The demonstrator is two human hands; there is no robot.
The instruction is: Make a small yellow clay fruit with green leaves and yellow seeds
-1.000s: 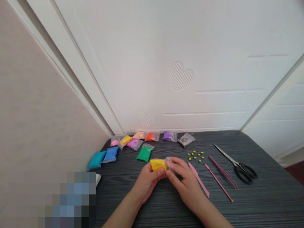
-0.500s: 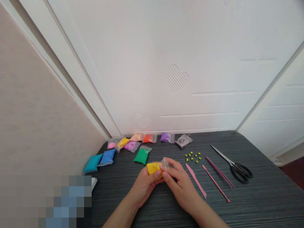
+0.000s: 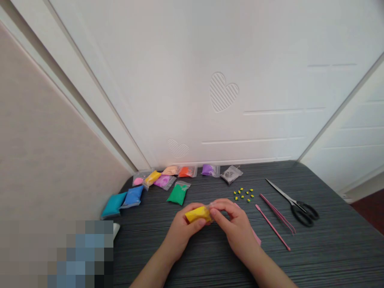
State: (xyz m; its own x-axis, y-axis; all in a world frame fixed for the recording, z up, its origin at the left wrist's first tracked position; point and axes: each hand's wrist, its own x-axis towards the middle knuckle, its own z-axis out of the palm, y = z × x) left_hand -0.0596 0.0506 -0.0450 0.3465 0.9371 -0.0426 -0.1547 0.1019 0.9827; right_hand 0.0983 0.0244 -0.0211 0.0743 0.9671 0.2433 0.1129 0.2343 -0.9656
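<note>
A small clear bag of yellow clay (image 3: 198,214) is held just above the dark striped table (image 3: 330,256). My left hand (image 3: 183,232) grips the yellow end with thumb and fingers closed round it. My right hand (image 3: 237,230) pinches the bag's clear open end, fingers pressed together. Both hands meet at the bag near the table's middle.
Behind the hands lie several clay bags: green (image 3: 177,193), blue (image 3: 132,196), teal (image 3: 113,204), purple (image 3: 209,170), orange (image 3: 186,172). Tiny yellow-green clay bits (image 3: 243,195) sit to the right, then pink sculpting tools (image 3: 272,227), pink tweezers (image 3: 277,213) and black scissors (image 3: 297,205). A white panelled wall rises behind.
The bag has been turned lower and flatter between my hands, and my right fingers have closed further over its clear end. The view shifted slightly.
</note>
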